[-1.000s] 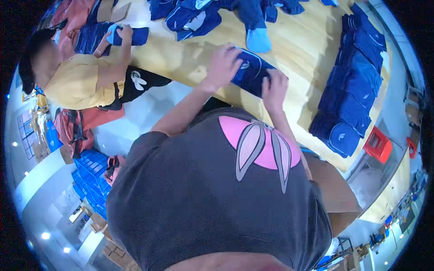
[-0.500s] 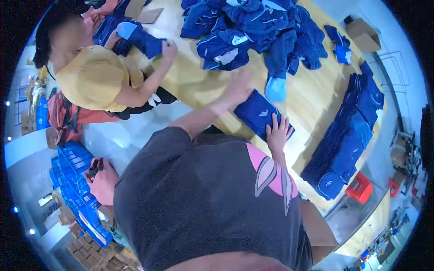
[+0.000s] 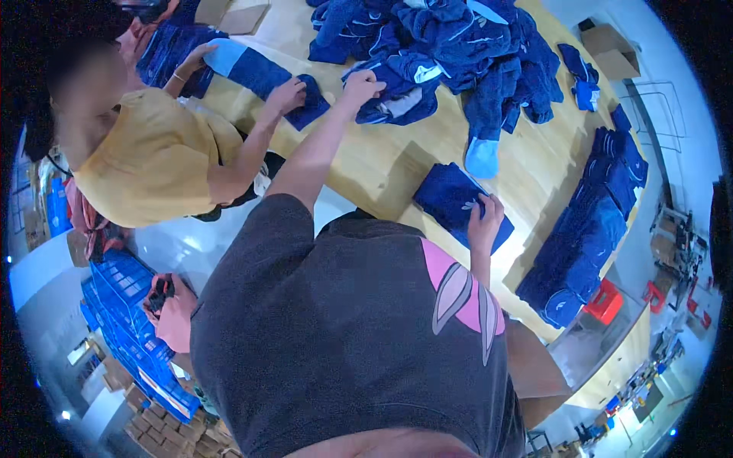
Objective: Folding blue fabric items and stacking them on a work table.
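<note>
A folded navy garment (image 3: 450, 197) with a small pale emblem lies on the table in front of me. My right hand (image 3: 486, 220) rests on its right part, with the fingers slightly bent and apart. Stretched out far to the left, my left hand (image 3: 363, 87) is closed at the edge of a loose navy garment (image 3: 405, 105) at the front of a heap. That garment shows white and grey patches. From the heap (image 3: 473, 53), a navy piece with a light blue end (image 3: 482, 157) hangs toward the folded one.
On my left, a person in a yellow shirt (image 3: 149, 164) handles a long navy garment (image 3: 256, 72) with a light blue end. A row of folded navy garments (image 3: 584, 237) runs along the table's right side. Beyond it stands a red stool (image 3: 605, 303). Blue crates (image 3: 134, 320) stand behind at left.
My left hand has left the folded garment and moved up and left to the heap. My right hand stays on the folded garment, its fingers more bent. The co-worker has stretched out their garment.
</note>
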`<state>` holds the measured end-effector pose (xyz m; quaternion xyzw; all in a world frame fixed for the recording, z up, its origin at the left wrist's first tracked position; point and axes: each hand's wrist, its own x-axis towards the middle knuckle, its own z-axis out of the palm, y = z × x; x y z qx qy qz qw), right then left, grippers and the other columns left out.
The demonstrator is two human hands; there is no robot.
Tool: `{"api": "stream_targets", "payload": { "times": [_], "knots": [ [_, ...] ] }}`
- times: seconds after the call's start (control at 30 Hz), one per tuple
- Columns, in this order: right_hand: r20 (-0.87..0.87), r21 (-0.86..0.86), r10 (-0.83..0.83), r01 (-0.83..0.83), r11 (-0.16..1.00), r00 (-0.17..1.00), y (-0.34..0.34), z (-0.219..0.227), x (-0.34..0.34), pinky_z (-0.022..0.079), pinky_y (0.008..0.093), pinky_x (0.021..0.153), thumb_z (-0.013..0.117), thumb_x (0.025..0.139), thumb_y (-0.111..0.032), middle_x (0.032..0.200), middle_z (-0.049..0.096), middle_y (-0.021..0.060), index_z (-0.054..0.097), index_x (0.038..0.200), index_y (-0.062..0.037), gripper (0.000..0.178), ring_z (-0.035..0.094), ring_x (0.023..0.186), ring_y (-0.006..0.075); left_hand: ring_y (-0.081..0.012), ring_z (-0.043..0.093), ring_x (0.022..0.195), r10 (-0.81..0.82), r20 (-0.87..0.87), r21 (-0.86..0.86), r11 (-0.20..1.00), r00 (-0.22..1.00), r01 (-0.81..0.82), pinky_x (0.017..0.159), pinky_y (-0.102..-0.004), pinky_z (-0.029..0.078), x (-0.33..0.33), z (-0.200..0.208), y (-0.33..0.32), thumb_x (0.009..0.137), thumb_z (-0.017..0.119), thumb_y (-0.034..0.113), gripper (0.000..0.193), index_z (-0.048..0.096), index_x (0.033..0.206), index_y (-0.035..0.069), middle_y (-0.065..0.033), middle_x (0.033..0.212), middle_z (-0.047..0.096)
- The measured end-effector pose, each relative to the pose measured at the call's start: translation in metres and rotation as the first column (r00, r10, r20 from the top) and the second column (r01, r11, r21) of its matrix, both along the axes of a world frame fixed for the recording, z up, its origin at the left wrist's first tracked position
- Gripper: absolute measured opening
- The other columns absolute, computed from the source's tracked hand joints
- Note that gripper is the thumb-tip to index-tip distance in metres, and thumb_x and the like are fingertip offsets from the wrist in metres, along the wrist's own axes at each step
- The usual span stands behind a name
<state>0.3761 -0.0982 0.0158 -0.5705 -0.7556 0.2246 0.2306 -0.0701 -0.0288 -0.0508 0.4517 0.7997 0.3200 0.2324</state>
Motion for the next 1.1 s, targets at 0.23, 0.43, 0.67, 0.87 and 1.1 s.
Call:
{"api": "stream_targets", "payload": {
  "times": [0.23, 0.43, 0.67, 0.87, 1.1],
  "knots": [
    [-0.078, 0.059, 0.053, -0.048, 0.997, 0.996, 0.01, 0.038, -0.049, 0.042, 0.0411, 0.098, 0.063, 0.085, -0.006, 0.123, 0.055, 0.0188, 0.064, 0.111, -0.005, 0.026, 0.053, 0.112, 0.0358, -0.0229, 0.061, 0.066, 0.064, 0.034, 0.272, 0.96, 0.997, -0.07, 0.064, -0.0339, 0.05, -0.044, -0.024, -0.011, 0.074, 0.072, 0.02, 0.024, 0.066, 0.092, 0.006, -0.01, 0.074, 0.065],
    [-0.085, 0.064, 0.066, -0.061, 0.996, 0.994, 0.005, 0.04, -0.055, 0.043, 0.0399, 0.098, 0.064, 0.085, -0.008, 0.122, 0.054, 0.0182, 0.062, 0.114, -0.0043, 0.029, 0.054, 0.111, 0.0359, -0.0199, 0.062, 0.073, -0.167, 0.449, 0.399, 0.917, 0.878, -0.029, 0.069, -0.0303, 0.051, -0.003, 0.07, -0.008, 0.078, 0.071, 0.016, 0.032, 0.063, 0.108, 0.007, -0.0083, 0.086, 0.067],
    [-0.204, -0.125, 0.034, -0.061, 0.99, 0.978, 0.015, 0.099, -0.093, 0.042, 0.0386, 0.099, 0.071, 0.08, -0.014, 0.126, 0.052, 0.0173, 0.051, 0.128, -0.0003, 0.054, 0.053, 0.114, 0.0333, -0.0164, 0.063, 0.079, -0.36, 0.829, 0.455, 0.879, 0.427, -0.143, 0.075, -0.0264, 0.05, 0.03, 0.225, -0.025, 0.086, 0.068, 0.012, 0.038, 0.059, 0.122, 0.007, -0.0059, 0.097, 0.068],
    [-0.484, 0.142, 0.263, -0.222, 0.965, 0.835, 0.041, 0.167, -0.163, 0.044, 0.0352, 0.094, 0.07, 0.082, -0.016, 0.125, 0.055, 0.0188, 0.052, 0.13, 0.001, 0.055, 0.055, 0.113, 0.0287, -0.0124, 0.062, 0.081, -0.556, 0.821, 0.57, 0.811, 0.127, -0.13, 0.073, -0.0226, 0.048, 0.074, 0.273, -0.025, 0.091, 0.063, 0.02, 0.032, 0.06, 0.119, 0.005, -0.0048, 0.1, 0.067],
    [-0.716, -0.579, -0.487, -0.036, 0.815, 0.499, 0.051, 0.17, -0.155, 0.048, 0.0236, 0.07, 0.061, 0.09, -0.011, 0.09, 0.068, 0.0076, 0.065, 0.108, 0.0007, 0.022, 0.06, 0.074, 0.0132, -0.0146, 0.059, 0.098, -0.37, 0.855, 0.421, 0.904, 0.364, -0.071, 0.084, -0.0254, 0.046, 0.104, 0.197, -0.015, 0.094, 0.059, 0.03, 0.043, 0.054, 0.128, 0.004, -0.0091, 0.116, 0.062]
  ]
}}
